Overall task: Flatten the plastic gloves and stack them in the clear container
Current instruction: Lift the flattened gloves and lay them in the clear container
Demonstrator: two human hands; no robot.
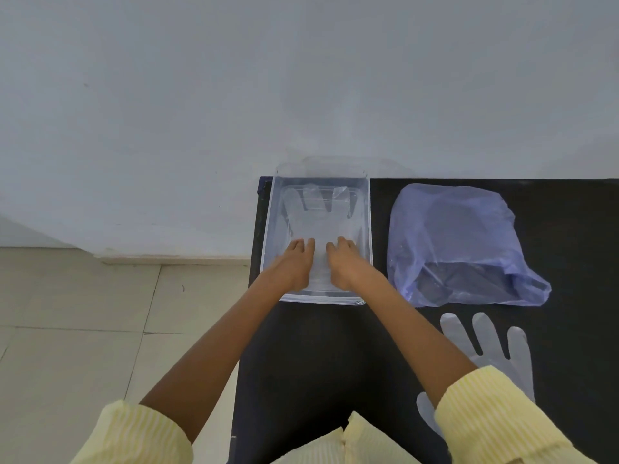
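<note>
Hands side by side, we are pressing our left hand (294, 262) and right hand (343, 261), palms down and grasping nothing, onto a plastic glove (318, 212) inside the clear container (366, 229), smoothing it so it lies flat for stacking, while another glove (495, 356) is waiting beside a purple bag (462, 242).

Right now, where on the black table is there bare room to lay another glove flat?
Bare table lies between the forearms, just near of the container, and at the far right past the purple bag. The near right is crowded: a flat glove lies there. Both hands, left and right, fill the container.
</note>
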